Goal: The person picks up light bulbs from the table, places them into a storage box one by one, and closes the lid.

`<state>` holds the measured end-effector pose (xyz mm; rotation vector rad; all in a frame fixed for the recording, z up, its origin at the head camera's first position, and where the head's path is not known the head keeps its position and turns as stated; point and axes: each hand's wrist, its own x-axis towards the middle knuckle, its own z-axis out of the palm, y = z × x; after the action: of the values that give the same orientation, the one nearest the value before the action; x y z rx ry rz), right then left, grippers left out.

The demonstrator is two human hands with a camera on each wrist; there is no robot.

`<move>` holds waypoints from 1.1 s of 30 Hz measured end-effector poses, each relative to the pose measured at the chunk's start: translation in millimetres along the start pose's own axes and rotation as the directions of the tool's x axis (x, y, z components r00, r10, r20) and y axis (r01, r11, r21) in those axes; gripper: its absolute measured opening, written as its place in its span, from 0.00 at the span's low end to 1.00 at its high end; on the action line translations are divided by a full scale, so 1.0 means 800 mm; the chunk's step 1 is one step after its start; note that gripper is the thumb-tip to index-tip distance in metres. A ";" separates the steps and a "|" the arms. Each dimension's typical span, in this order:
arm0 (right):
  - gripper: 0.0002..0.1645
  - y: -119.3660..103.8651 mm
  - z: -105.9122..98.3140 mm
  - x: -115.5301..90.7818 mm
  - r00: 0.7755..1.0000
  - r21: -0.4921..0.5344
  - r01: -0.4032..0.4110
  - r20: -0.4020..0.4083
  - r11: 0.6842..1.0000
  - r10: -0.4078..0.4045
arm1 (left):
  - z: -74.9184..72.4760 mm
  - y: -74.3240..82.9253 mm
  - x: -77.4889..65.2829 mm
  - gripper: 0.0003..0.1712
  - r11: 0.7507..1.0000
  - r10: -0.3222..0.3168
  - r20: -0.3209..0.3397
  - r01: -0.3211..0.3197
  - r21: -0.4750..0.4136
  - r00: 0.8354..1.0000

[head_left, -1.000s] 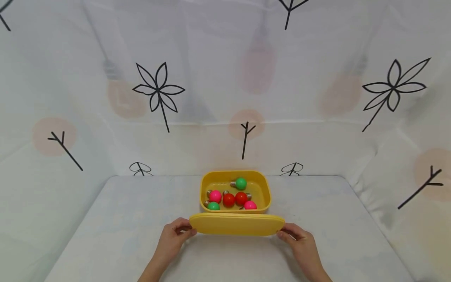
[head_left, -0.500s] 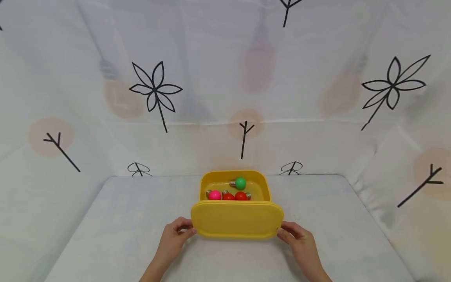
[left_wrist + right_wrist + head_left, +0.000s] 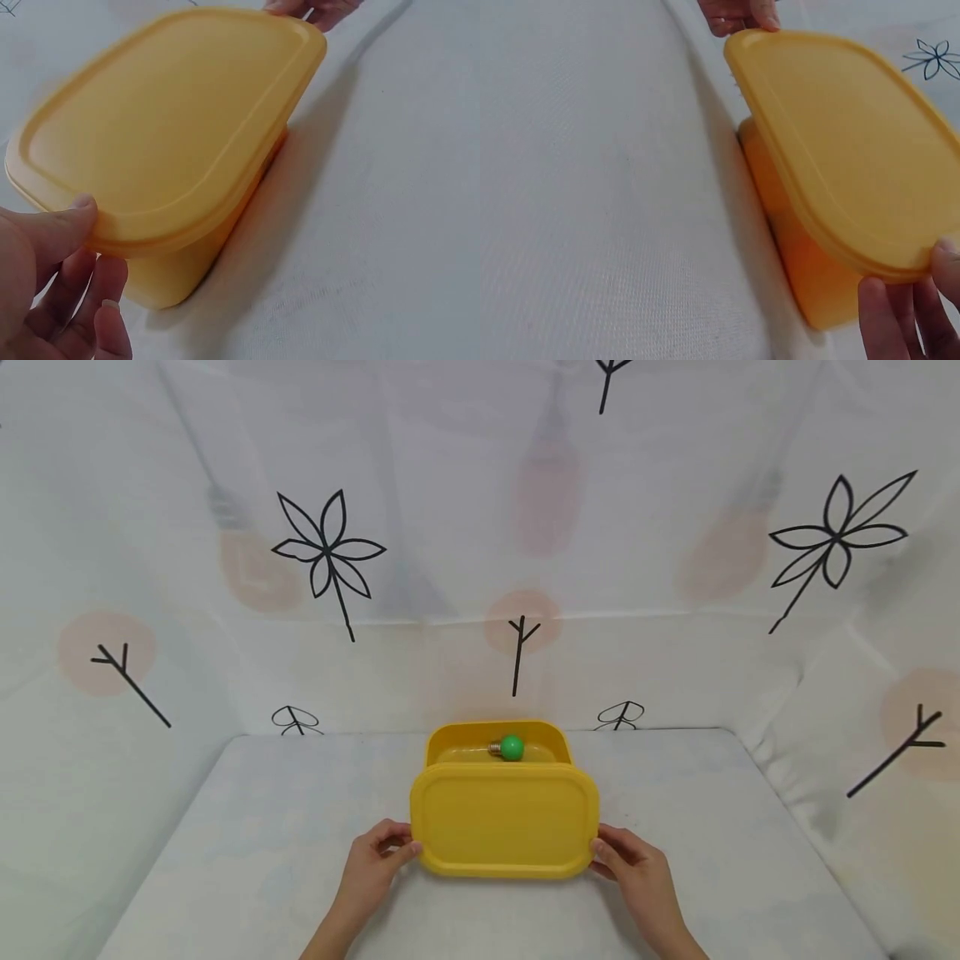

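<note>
A yellow lid (image 3: 504,820) is pinched at both short ends, its broad face tilted toward the head camera. My left hand (image 3: 378,864) holds the left end, thumb on top and fingers beneath, as the left wrist view shows. At the right end my right hand (image 3: 632,867) grips it the same way. Behind and below the lid stands a yellow box (image 3: 442,740), its front part hidden by the lid. Inside it one green bulb (image 3: 512,747) with a metal screw base shows at the back. In the right wrist view the box's wall (image 3: 780,232) appears under the lid.
The box stands on a pale cloth-covered table (image 3: 270,827), near its back edge. A white curtain (image 3: 450,527) printed with black flowers, twigs and pinkish shapes hangs behind and at both sides.
The lid has tipped from nearly edge-on to showing its broad face, its far edge rising in view over the box. It now hides the pink, red and front green bulbs. Both hands keep their grip.
</note>
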<state>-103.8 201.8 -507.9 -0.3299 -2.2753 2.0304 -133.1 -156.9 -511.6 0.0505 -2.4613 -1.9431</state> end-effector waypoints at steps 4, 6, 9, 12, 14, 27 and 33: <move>0.24 0.002 0.000 -0.001 1.000 0.026 0.031 0.003 0.999 -0.031 | 0.002 0.001 0.001 0.10 1.000 -0.009 -0.005 0.008 -0.029 1.000; 0.26 0.002 0.000 -0.001 0.999 0.033 0.046 0.005 0.998 -0.046 | 0.004 0.001 0.001 0.11 0.999 -0.013 -0.008 0.013 -0.040 1.000; 0.27 0.003 0.000 -0.001 0.998 0.034 0.068 0.008 0.997 -0.069 | 0.005 0.001 0.002 0.12 0.998 -0.029 -0.011 0.028 -0.059 1.000; 0.27 0.004 -0.001 0.000 0.996 0.033 0.084 0.003 0.996 -0.084 | 0.006 0.001 0.002 0.13 0.997 -0.038 -0.011 0.037 -0.075 0.999; 0.27 0.005 -0.001 0.000 0.996 0.028 0.093 0.003 0.995 -0.094 | 0.005 0.001 0.002 0.14 0.996 -0.038 -0.008 0.037 -0.086 0.999; 0.26 0.003 -0.001 -0.003 0.995 0.004 0.099 0.001 0.995 -0.099 | 0.005 0.001 -0.003 0.19 0.988 0.041 0.013 -0.039 -0.147 0.999; 0.26 0.003 -0.001 -0.003 0.990 0.014 0.138 -0.010 0.990 -0.138 | 0.004 0.000 -0.004 0.22 0.985 0.064 0.014 -0.061 -0.161 0.998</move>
<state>-100.6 202.2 -510.2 -0.1752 -2.2098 1.9726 -129.8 -153.7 -512.1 -0.0460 -2.2773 -2.1164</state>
